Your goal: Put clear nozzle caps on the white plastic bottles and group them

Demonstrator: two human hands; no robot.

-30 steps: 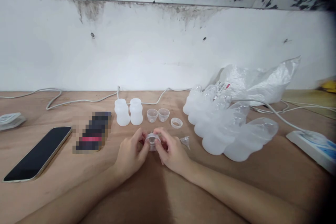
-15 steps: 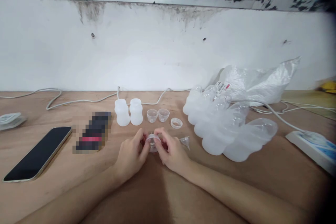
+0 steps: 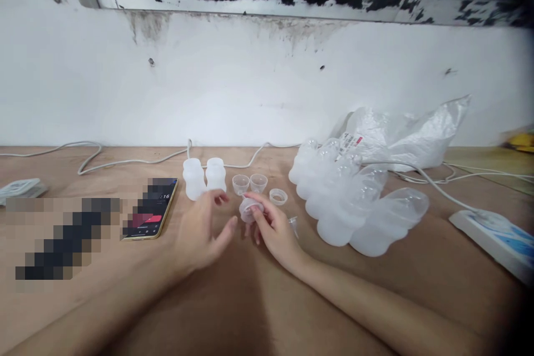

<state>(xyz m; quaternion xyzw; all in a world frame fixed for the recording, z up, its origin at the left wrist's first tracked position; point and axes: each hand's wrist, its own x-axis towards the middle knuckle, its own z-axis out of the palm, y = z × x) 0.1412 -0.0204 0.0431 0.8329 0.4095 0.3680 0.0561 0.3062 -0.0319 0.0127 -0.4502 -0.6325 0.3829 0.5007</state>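
Observation:
My right hand (image 3: 273, 231) pinches a small clear plastic cap piece (image 3: 249, 209) just above the wooden table (image 3: 250, 300). My left hand (image 3: 203, 233) has its fingers spread beside it, holding nothing, close to two white squat bottles (image 3: 204, 177). Two small clear cups (image 3: 249, 183) and a clear screw ring (image 3: 277, 196) lie just behind my hands. A tiny clear funnel (image 3: 294, 225) rests right of my right hand.
A bag of clear plastic bottles (image 3: 354, 200) lies to the right, with a crumpled plastic bag (image 3: 409, 130) behind. A phone (image 3: 151, 214) sits left. White cables (image 3: 125, 158) run along the wall. A white power strip (image 3: 492, 233) lies far right.
My left hand let go of the clear piece and opened, moving left. My right hand now holds the piece alone, lifted and tilted. The view shifted slightly.

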